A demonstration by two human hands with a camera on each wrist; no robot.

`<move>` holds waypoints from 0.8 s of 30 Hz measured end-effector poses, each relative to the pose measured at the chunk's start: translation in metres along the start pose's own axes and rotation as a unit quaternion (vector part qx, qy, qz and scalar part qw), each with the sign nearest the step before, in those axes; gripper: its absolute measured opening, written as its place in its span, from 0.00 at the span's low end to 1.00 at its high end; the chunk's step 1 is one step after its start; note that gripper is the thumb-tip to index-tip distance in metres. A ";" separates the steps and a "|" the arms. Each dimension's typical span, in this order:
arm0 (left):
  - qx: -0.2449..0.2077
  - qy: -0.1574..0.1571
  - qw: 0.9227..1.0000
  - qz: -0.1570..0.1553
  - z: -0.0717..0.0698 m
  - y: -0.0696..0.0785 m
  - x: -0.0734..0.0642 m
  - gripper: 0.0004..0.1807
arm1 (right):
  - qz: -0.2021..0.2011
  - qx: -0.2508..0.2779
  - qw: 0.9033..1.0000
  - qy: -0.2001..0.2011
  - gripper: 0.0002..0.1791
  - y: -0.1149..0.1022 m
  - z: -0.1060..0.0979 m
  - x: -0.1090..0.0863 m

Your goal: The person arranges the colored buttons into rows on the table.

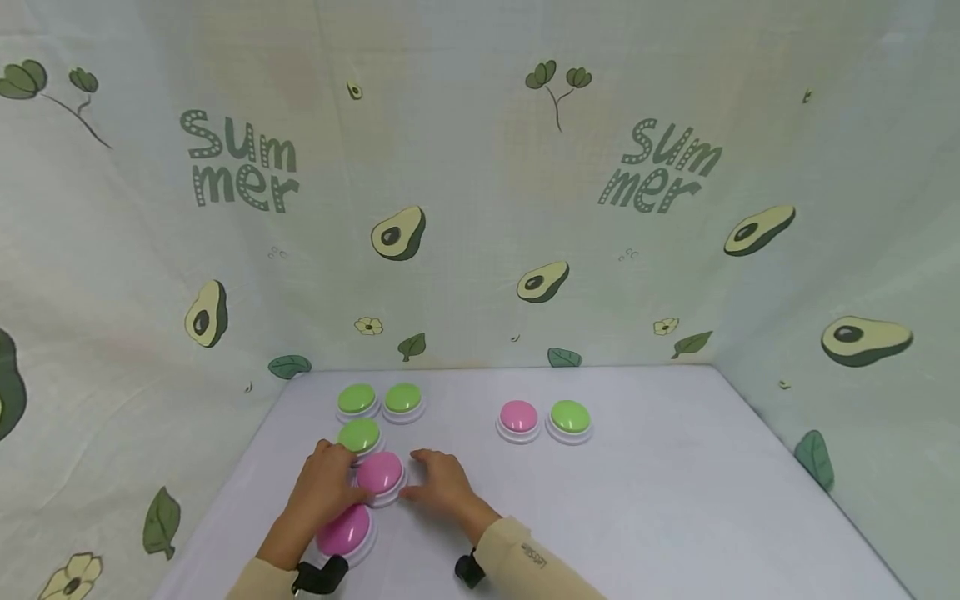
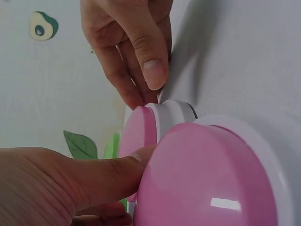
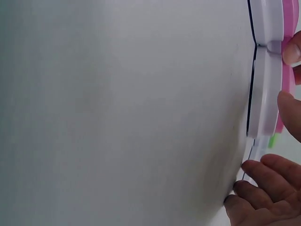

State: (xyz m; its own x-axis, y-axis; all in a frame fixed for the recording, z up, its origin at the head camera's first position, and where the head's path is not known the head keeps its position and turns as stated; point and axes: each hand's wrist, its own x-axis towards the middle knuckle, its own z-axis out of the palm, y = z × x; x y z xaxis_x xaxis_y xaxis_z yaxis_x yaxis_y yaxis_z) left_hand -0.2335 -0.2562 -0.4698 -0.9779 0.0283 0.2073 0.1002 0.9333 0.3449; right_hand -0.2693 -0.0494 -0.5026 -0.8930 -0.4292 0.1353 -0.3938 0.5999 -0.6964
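Observation:
A pink dome button (image 1: 379, 472) on a white round base lies between the two hands. My left hand (image 1: 324, 483) holds it from the left, the thumb against its near side; the left fingertips are partly hidden beside a green button (image 1: 358, 434). In the left wrist view the left thumb (image 2: 117, 174) lies between this button and a nearer pink button (image 2: 202, 179). On the button's right side, my right hand (image 1: 444, 483) has thumb and fingers spread, close to the base. In the right wrist view the right fingers (image 3: 268, 183) are near the white surface.
Two green buttons (image 1: 356, 398) (image 1: 403, 397) stand at the back left of the white table (image 1: 637, 517). Farther right are another pink button (image 1: 518, 416) and another green button (image 1: 570, 416), side by side. A printed cloth (image 1: 465, 167) hangs behind and around the table.

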 end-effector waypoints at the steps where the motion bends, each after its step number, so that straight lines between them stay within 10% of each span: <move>1: 0.000 -0.005 1.000 -0.003 0.000 -0.001 0.001 0.28 | -0.001 0.001 1.000 -0.002 0.32 -0.001 0.001 0.000; 24: -0.011 -0.043 0.999 -0.008 0.004 -0.007 0.007 0.29 | -0.007 -0.008 1.000 0.024 0.30 -0.008 0.017 0.009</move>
State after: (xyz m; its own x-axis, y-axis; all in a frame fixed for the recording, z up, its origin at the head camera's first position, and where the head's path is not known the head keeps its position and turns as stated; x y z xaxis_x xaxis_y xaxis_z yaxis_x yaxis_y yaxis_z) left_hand -0.2418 -0.2610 -0.4747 -0.9913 0.0456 0.1233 0.0882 0.9261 0.3668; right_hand -0.2702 -0.0693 -0.5082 -0.8970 -0.4047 0.1779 -0.4087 0.6054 -0.6830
